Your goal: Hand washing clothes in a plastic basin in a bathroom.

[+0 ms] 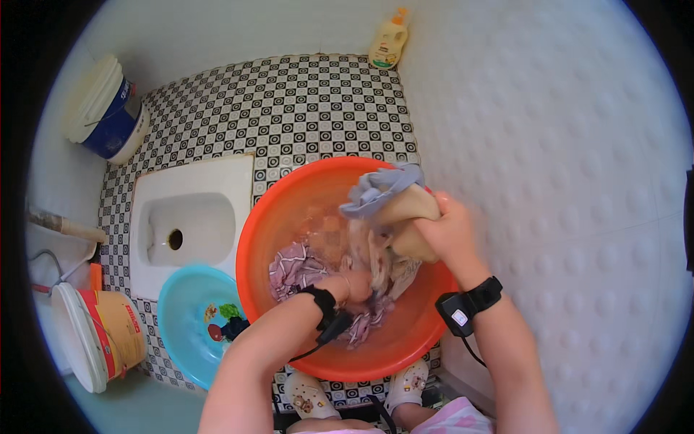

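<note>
A large orange basin (pixel 244 253) of cloudy water stands before me. At its right side my right hand (pixel 452 231) grips a beige garment (pixel 410 206) with bluish-grey cloth (pixel 384 189) at its far end, lifted partly out of the water. Wet folds of it hang down toward the middle. My left hand (pixel 354 286) reaches down into the basin beside these folds; water, cloth and blur hide its fingers. Purple checked cloth (pixel 295 269) lies in the water left of that hand, and more shows just nearer to me.
A light-blue basin (pixel 168 318) with small dark and coloured items stands at left, near a white squat toilet (pixel 191 177). Two lidded buckets, one blue-and-white (pixel 119 119) and one yellow-and-red (pixel 119 333), line the left wall. A yellow pump bottle (pixel 389 45) stands in the far corner.
</note>
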Motion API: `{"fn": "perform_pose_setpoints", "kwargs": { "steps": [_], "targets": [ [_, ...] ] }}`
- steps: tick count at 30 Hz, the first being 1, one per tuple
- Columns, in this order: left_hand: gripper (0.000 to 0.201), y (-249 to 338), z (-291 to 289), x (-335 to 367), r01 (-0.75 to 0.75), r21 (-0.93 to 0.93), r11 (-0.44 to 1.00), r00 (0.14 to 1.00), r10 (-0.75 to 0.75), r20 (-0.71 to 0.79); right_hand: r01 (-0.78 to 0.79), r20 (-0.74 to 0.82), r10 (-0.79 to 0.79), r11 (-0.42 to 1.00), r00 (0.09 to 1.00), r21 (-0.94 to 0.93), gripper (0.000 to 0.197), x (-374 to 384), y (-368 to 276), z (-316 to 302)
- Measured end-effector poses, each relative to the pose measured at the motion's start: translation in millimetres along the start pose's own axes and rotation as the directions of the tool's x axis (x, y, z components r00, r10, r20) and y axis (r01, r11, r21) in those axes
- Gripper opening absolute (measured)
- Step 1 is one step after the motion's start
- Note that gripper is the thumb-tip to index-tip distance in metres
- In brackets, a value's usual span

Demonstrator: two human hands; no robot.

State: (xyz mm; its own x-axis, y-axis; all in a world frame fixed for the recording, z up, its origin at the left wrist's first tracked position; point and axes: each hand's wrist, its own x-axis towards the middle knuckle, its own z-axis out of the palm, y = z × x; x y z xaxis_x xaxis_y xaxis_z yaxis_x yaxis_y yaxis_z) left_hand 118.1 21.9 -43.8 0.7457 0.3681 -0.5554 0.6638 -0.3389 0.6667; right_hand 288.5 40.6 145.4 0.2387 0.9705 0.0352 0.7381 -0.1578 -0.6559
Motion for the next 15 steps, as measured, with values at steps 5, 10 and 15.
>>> {"fn": "perform_pose_setpoints", "kwargs": {
  "steps": [5, 10, 15],
  "targets": [
    [0.036, 20.9, 31.5, -47.5, 0.001, -0.004, 1.000, 0.912, 0.001, 0.409, 0.004, 0.061, -0.029, 0.923, 0.998, 0.384, 0.023, 3.3, 10.2, 25.9],
    [0.044, 33.6, 24.6, -102.1, -0.184, 0.240, 0.953, 0.796, 0.001, 0.605, 0.074, 0.022, -0.103, 0.831, 0.994, 0.551, 0.027, 27.1, 3.7, 49.3],
    [0.057, 42.7, 0.1, -131.0, -0.076, 0.197, 0.977, 0.765, -0.069, 0.640, 0.022, 0.163, -0.078, 0.947, 0.983, 0.320, 0.035, 25.8, 33.3, 92.0]
  ]
}}
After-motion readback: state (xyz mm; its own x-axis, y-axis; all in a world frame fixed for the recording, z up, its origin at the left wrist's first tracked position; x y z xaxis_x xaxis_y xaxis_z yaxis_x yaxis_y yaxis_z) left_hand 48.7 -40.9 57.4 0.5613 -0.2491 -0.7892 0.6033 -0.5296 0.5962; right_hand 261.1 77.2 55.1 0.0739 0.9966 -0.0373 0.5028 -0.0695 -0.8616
